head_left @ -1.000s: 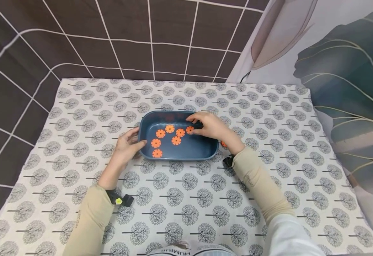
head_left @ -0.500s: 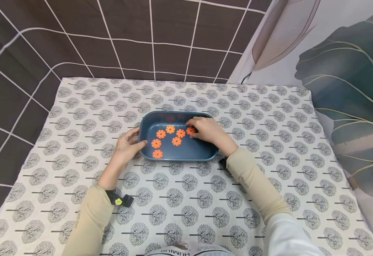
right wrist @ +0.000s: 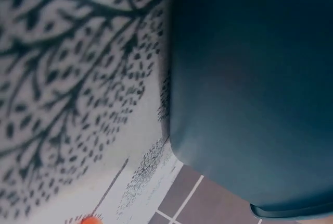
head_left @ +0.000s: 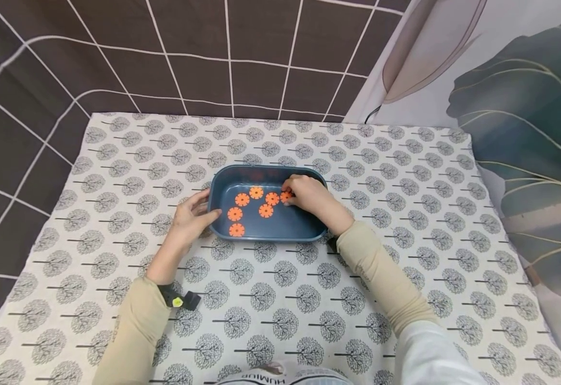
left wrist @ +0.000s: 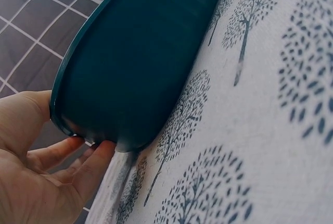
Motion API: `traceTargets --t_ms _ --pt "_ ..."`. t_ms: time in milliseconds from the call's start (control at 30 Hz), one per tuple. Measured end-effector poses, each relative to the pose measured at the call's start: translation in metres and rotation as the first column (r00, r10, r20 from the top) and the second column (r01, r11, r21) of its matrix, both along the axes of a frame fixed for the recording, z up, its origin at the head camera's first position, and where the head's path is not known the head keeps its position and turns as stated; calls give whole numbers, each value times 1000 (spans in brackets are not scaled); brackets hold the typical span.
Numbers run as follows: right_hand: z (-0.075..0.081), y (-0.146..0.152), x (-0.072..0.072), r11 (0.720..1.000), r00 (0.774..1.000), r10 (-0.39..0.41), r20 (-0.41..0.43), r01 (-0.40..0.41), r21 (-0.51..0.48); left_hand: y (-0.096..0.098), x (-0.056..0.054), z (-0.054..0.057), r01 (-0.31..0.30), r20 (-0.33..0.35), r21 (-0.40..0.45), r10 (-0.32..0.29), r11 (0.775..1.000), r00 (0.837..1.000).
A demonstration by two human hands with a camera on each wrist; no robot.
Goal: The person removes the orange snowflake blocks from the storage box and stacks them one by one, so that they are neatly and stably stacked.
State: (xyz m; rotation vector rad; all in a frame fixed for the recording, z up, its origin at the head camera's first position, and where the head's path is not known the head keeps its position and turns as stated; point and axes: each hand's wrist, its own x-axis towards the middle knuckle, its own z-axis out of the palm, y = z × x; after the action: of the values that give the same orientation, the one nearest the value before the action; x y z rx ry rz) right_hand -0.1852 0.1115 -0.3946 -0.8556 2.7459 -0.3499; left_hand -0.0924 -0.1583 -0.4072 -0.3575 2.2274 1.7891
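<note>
Left grip (head_left: 190, 220): thumb over the left rim of the blue tray (head_left: 299, 227), fingers against the outside of the wall; it grips the tray. Right grip (head_left: 309, 194): inside the tray, right of centre toward the far wall, thumb and curled fingers pinching an orange disc (head_left: 286, 197) at its edges. Six more orange discs (head_left: 266, 210) lie flat on the tray floor: four curve from the near left to the far side, two sit just left of the pinched disc.

The tray rests on the table (head_left: 285, 305), covered with a tree-print cloth. Beyond the far edge stands a dark wall (head_left: 256, 85) with white grid lines; to the right, a pale leaf-patterned backdrop (head_left: 535, 166).

Near the left wrist is a black camera (head_left: 192, 300). Beige sleeves (head_left: 131, 331) cover both forearms. The right fingers partly hide the pinched disc. A black cable (head_left: 371, 114) shows at the far table edge.
</note>
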Motion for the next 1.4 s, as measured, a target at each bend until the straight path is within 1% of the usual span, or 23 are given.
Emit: traceTargets --t_ms 200,367,567,833,1000,1267,1400 --pt "0 -1 1 999 999 -40 6 40 20 2 0 1 -5 4 -1 5 1000 1000" --pt "-1 -2 1 999 998 -48 40 48 -3 3 0 2 -6 -7 -21 5 1000 1000" --pt "-4 0 3 998 998 -38 58 42 -57 3 0 2 -5 1 2 5 1000 1000" --pt "-4 1 4 998 1000 2 11 -2 -66 4 1 3 -10 2 -17 10 1000 1000" --pt "-3 2 5 997 999 26 18 -25 -71 4 0 4 -10 8 -21 10 1000 1000" --pt "-2 3 2 996 997 74 29 -72 -53 4 1 4 -9 8 -25 9 1000 1000" --pt "-2 4 2 992 995 95 9 -94 -84 4 1 5 -6 11 -31 6 999 1000"
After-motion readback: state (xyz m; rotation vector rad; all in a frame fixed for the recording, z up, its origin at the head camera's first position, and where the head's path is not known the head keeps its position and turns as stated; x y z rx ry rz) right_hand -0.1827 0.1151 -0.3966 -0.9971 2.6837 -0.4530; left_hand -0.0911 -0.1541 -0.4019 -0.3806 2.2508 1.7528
